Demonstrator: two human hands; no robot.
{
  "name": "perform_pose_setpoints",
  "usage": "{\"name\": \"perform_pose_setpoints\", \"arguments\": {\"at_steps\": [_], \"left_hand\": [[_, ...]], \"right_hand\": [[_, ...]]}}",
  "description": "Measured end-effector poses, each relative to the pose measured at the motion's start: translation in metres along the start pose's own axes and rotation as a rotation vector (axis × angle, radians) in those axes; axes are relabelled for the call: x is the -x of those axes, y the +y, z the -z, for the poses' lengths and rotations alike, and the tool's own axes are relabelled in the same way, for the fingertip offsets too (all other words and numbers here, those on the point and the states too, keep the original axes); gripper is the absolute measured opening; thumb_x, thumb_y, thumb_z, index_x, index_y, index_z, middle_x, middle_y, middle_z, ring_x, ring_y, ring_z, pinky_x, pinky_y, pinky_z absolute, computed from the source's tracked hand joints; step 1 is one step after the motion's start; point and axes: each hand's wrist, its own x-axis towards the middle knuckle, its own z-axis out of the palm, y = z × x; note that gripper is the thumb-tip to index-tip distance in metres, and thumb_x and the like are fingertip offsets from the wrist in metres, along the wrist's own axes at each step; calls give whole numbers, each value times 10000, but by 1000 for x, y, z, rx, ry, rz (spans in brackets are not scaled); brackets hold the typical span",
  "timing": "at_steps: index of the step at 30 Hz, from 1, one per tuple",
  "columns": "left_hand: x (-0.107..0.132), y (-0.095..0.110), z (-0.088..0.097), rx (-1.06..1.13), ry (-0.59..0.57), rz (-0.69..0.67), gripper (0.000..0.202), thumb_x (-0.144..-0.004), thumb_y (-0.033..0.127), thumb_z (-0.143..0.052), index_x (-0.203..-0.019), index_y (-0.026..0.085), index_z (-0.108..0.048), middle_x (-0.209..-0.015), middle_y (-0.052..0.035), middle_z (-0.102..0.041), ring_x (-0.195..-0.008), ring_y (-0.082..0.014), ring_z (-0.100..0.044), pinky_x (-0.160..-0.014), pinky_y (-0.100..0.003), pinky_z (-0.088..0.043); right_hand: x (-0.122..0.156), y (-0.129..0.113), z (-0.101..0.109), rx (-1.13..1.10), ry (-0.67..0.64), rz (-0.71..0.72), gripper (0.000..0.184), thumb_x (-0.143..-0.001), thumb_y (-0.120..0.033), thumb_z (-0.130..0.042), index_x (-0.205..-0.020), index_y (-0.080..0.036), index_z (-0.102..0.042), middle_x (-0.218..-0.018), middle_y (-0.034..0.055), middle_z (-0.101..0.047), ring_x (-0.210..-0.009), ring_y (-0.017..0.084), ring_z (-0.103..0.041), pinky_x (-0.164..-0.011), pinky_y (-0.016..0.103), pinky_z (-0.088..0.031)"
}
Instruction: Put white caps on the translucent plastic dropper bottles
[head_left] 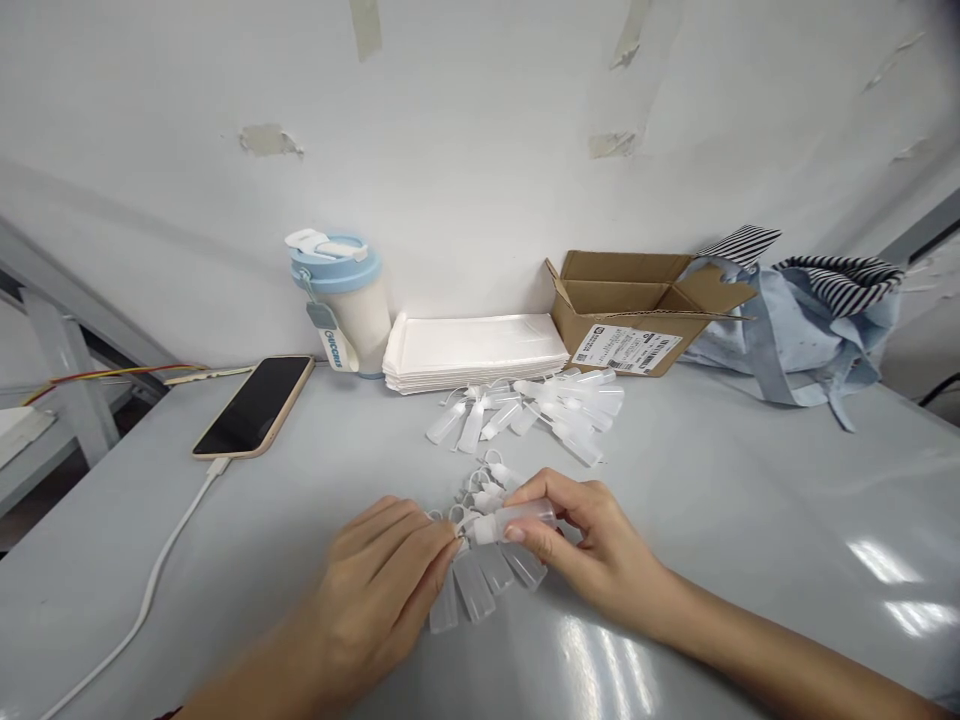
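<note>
Between thumb and fingers, my right hand (592,535) grips the body of a small translucent squeeze bottle (529,516), its white cap end pointing left. My left hand (390,570) is closed in a pinch at that bottle's tip; the fingers hide most of what they hold. Beneath and around both hands, several similar bottles (472,585) lie fanned out on the table, some with thin looped cap straps. Farther back is a loose pile of the same bottles (577,405).
A stack of white trays (480,345) stands against the wall, between a blue-lidded cup (349,310) and an open cardboard box (626,335). At the right sits a light blue cloth bag (810,320). A phone (255,405) with a white charging cable (161,565) lies at the left.
</note>
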Motion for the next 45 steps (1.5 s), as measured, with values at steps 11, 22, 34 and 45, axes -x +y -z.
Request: {"name": "perform_pose_setpoints", "arguments": {"at_steps": [11, 22, 34, 45], "left_hand": [[-6, 6, 4, 71, -6, 109, 99, -876, 99, -507, -891, 189, -545, -676, 10, -605, -592, -128, -555, -577, -257, -455], [-12, 11, 10, 140, 10, 181, 112, -859, 87, -521, -849, 194, -553, -676, 31, -608, -597, -101, -550, -576, -209, -445], [-8, 10, 7, 188, -22, 121, 141, -852, 58, -489, -827, 176, -562, -619, 17, -566, -540, -106, -495, -525, -222, -412], [-9, 11, 5, 186, 22, 120, 146, -843, 48, -503, -827, 186, -545, -636, 7, -592, -562, -119, -531, -532, -231, -430]], "right_hand": [[0, -4, 0, -64, 23, -14, 241, -880, -369, -508, -854, -155, -618, -525, -42, -459, -484, 103, -416, -453, 221, -310], [-1, -2, 2, -164, 31, -71, 284, -876, -412, -521, -815, -147, -604, -526, -47, -463, -489, 87, -427, -463, 201, -314], [3, 1, -5, 28, 44, -2, 276, -897, -382, -465, -826, -148, -594, -546, -39, -438, -483, 96, -373, -449, 210, -278], [3, 2, -7, 29, 36, 75, 224, -913, -309, -458, -834, -135, -574, -484, -86, -320, -416, 68, -289, -402, 192, -226]]}}
